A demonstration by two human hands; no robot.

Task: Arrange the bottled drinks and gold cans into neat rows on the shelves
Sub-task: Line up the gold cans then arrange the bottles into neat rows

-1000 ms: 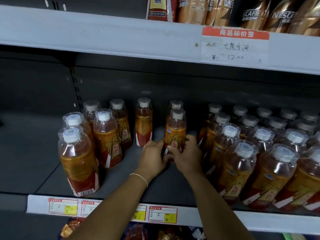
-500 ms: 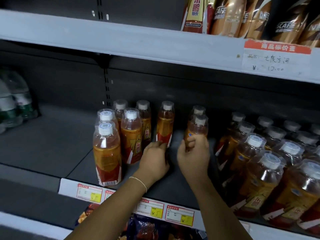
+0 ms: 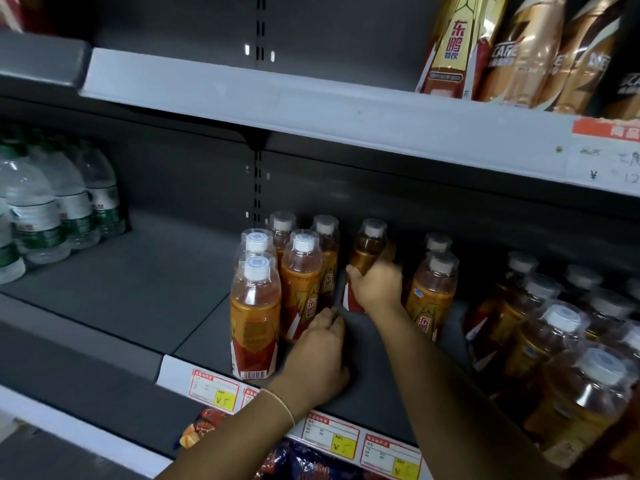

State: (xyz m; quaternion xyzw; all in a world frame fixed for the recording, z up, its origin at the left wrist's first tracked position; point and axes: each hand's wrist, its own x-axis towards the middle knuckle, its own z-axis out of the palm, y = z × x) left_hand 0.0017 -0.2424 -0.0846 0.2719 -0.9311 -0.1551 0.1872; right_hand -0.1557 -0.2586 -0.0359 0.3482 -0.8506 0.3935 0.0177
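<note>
Orange drink bottles with white caps stand on the grey middle shelf (image 3: pixel 138 271). A left cluster (image 3: pixel 256 306) forms two short rows. My right hand (image 3: pixel 375 285) is shut on a single bottle (image 3: pixel 369 247) standing behind the gap in the middle. My left hand (image 3: pixel 318 355) rests on the shelf with bent fingers touching the base of a cluster bottle (image 3: pixel 301 282), not wrapped around it. Two more bottles (image 3: pixel 433 292) stand in a line right of my right hand. A dense group (image 3: pixel 554 341) fills the right end. Gold cans (image 3: pixel 453 46) stand on the upper shelf.
Gold coffee bottles (image 3: pixel 526 53) sit next to the cans above. Clear water bottles (image 3: pixel 52 209) stand at the far left of the middle shelf, with bare shelf between them and the orange cluster. Price tags (image 3: pixel 214 389) line the front edge. Snack packs (image 3: pixel 304 459) lie below.
My right hand left the two-bottle line and moved left onto the single bottle at the back. My left hand slid down and left to the cluster's base. The view shifted left.
</note>
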